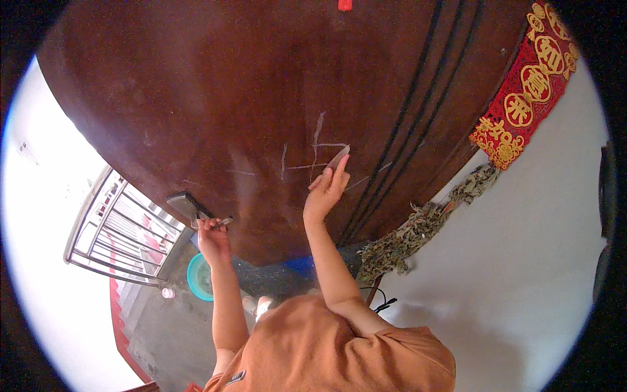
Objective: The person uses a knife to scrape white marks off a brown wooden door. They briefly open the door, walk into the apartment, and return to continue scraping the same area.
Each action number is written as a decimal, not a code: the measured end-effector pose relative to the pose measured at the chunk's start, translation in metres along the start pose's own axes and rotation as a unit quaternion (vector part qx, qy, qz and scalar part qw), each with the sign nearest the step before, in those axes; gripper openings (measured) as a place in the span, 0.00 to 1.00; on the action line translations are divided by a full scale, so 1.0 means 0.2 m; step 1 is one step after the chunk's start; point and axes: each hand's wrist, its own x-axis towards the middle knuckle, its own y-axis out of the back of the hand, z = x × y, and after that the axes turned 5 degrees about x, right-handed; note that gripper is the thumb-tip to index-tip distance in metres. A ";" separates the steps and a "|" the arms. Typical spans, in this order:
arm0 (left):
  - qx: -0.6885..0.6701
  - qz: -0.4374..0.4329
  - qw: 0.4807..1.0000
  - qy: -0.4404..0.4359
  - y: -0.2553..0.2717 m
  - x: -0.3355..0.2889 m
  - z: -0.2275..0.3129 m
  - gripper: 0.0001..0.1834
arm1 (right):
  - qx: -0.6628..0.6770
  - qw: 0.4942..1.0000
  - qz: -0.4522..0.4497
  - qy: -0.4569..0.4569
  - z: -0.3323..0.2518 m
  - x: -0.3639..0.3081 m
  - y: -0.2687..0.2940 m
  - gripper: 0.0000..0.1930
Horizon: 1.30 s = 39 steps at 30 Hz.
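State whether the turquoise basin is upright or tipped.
Upright: the turquoise basin stands on the grey floor, its open mouth facing up and its inside showing.

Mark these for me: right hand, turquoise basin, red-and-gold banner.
Right hand [324,197]: head view, middle of the hand.
Turquoise basin [192,277]: head view, left side of its wall.
Red-and-gold banner [530,86]: head view, near the middle of its length.

Your panel [215,85] shows deep red-brown, pale-streaked and striped in black, and there's your blade [337,158] in pale grey! Now your shirt [339,346], plain rust-orange, then a red banner [528,88] patterned with gold roundels, a turquoise basin [192,274], a white wall [509,255]!
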 end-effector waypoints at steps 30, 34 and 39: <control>-0.004 -0.006 1.000 0.008 -0.03 -0.02 -0.01 0.11 | -0.061 0.988 -0.059 0.128 0.06 -0.02 -0.01 0.25; 0.008 0.008 1.000 -0.003 -0.01 -0.02 0.01 0.10 | -0.025 0.996 -0.050 0.065 0.02 -0.04 -0.02 0.26; -0.010 -0.006 1.000 0.007 0.00 -0.02 0.00 0.12 | -0.109 0.978 -0.069 0.166 0.09 -0.01 0.02 0.27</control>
